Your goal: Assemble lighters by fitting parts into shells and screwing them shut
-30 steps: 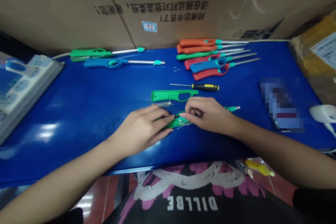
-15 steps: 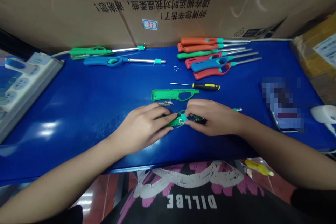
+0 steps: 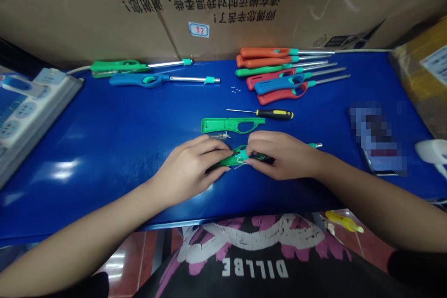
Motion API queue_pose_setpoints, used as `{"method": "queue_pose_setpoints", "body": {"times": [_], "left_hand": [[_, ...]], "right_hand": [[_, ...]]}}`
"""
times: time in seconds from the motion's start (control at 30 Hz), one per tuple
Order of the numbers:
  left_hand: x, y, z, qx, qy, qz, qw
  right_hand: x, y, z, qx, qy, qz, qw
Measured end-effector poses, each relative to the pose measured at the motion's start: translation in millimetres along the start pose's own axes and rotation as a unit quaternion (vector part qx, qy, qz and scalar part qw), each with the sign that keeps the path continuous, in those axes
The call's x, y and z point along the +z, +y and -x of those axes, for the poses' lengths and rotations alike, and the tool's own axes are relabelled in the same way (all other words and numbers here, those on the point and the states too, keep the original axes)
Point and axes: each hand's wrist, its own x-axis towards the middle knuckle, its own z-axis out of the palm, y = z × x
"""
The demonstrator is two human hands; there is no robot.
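An opened green lighter body (image 3: 225,162) lies low over the blue table between my hands. My left hand (image 3: 195,163) is closed on its left end, thumb and fingers along the shell. With thumb and forefinger, my right hand (image 3: 279,153) pinches the teal trigger (image 3: 241,155) at the middle of the body. A thin bent wire shows beside the trigger. The metal tip (image 3: 317,145) of the lighter sticks out past my right wrist. Just beyond my hands are a small clear-and-metal part (image 3: 220,136) and the loose green shell half (image 3: 226,125).
A screwdriver (image 3: 274,114) and several tiny screws (image 3: 235,89) lie farther back. Several coloured lighters (image 3: 279,86) are stacked at the back right; a green lighter (image 3: 118,66) and a blue one (image 3: 139,80) at back left. A phone (image 3: 379,139) and power strip (image 3: 31,107) flank the table.
My left fingers have drawn back slightly to the left from the trigger area. My right hand keeps its pinch, almost unmoved. The view has shifted a little.
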Motion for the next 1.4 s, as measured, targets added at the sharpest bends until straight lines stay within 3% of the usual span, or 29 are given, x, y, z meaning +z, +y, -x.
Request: {"method": "queue_pose_setpoints", "body": {"times": [0.33, 0.5, 0.67, 0.83, 1.23, 1.4], "left_hand": [[1.4, -3.0, 2.4, 0.012, -0.003, -0.009, 1.0], [1.2, -4.2, 3.0, 0.026, -0.009, -0.019, 0.999], [-1.6, -1.1, 2.0, 0.048, -0.048, -0.096, 0.993], [-1.8, -0.4, 2.0, 0.063, -0.046, -0.152, 0.985], [-0.3, -3.8, 1.3, 0.025, -0.045, -0.061, 0.997], [0.1, -3.9, 0.6, 0.017, -0.046, -0.036, 0.998]], "right_hand": [[0.5, -1.4, -0.6, 0.007, -0.01, 0.016, 1.0], [0.6, -3.3, -1.5, -0.002, -0.024, 0.073, 0.997], [-1.5, -5.0, -1.4, 0.001, -0.031, 0.087, 0.996], [-6.0, -3.9, 1.0, -0.004, -0.029, 0.056, 0.998], [-5.4, -1.1, 5.3, 0.01, 0.01, 0.033, 0.999], [-4.8, -1.1, 4.7, -0.029, 0.032, 0.104, 0.994]]}}
